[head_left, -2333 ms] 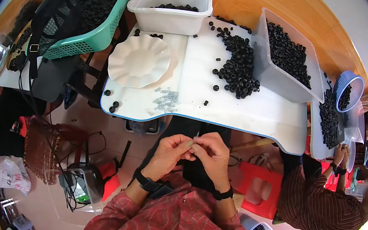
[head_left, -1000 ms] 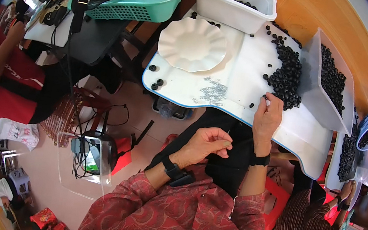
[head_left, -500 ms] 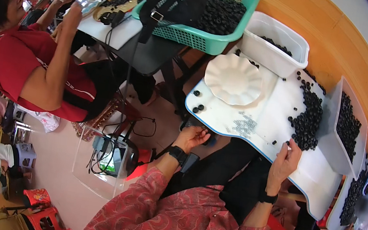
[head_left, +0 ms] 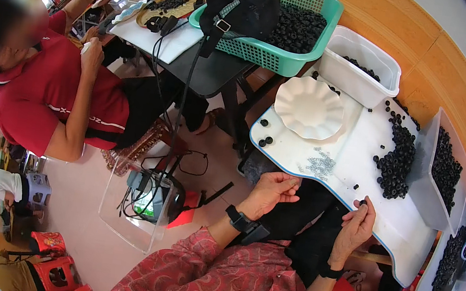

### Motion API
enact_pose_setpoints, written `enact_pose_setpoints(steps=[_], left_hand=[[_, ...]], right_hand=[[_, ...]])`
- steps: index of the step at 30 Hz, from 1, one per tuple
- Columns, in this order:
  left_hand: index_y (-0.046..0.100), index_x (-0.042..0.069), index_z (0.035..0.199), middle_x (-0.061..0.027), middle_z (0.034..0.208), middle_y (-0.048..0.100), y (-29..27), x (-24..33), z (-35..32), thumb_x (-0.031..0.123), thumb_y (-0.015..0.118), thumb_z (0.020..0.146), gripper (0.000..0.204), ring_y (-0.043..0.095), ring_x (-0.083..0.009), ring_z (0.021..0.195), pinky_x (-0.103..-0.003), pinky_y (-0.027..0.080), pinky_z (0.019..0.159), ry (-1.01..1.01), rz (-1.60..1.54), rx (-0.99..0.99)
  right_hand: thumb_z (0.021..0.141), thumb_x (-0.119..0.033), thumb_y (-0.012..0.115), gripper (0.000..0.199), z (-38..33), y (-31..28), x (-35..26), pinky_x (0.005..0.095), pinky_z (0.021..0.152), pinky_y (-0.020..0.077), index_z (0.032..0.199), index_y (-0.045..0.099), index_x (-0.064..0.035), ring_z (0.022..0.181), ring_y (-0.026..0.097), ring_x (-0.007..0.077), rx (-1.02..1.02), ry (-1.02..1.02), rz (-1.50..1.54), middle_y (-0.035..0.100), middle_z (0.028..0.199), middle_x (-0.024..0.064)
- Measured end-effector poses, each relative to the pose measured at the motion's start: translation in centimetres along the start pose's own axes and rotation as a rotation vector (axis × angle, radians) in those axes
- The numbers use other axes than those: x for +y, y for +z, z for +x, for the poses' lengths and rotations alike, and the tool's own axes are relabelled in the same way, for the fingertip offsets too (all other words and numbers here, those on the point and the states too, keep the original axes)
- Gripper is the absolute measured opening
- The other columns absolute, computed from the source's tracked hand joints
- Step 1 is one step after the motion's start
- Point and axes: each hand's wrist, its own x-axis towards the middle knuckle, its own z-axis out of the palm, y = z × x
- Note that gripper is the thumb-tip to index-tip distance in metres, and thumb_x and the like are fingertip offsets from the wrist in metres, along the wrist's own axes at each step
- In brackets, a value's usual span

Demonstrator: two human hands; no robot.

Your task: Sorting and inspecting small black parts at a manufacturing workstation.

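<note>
Bead [head_left: 363, 202], small, black, rounded

On my feed I see a workshop: a co-worker [head_left: 81, 103] at left, black parts [head_left: 396, 162] heaped on the right-hand worktable [head_left: 357, 154].

Blk beads [head_left: 399, 157], off-wht plate [head_left: 309, 109], grn basket [head_left: 289, 64], red swirl-patt. shirt [head_left: 219, 283].

A small, round black piece [head_left: 363, 202] sits pinched at the fingertips of the right hand [head_left: 354, 231], just over the front edge of the white counter [head_left: 357, 148]. Similar glossy black pieces lie in a loose heap [head_left: 398, 167] farther back on the counter. Nearer the left hand [head_left: 269, 193], tiny clear-grey bits [head_left: 318, 164] lie scattered flat, too small to make out singly.
</note>
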Motion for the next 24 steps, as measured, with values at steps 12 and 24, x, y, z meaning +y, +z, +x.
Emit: enact_pose_setpoints(steps=[12,24], left_hand=[[0.065,0.0,0.102,-0.0044,0.085,0.065,2.9,0.6,-1.7,0.017,0.064,0.095,0.019,0.062,-0.008,0.066,-0.028,0.06,0.065,0.007,0.143,-0.182],[0.064,-0.001,0.106,-0.006,0.093,0.066,5.1,0.2,-3.1,0.009,0.06,0.096,0.015,0.06,-0.0077,0.07,-0.024,0.057,0.067,0.092,0.153,-0.263]], right_hand=[[0.098,-0.003,0.052,0.027,-3.0,1.0,-0.7,0.0172,0.049,0.0382,0.123,0.058,0.0018,0.058,0.05,0.0044,-0.201,0.145,0.371,0.067,0.101,0.0134],[0.098,-0.013,0.057,0.027,-4.1,0.8,-1.2,0.0174,0.05,0.0401,0.121,0.06,0.0008,0.063,0.053,0.0047,-0.402,0.303,0.582,0.068,0.099,0.0072]])
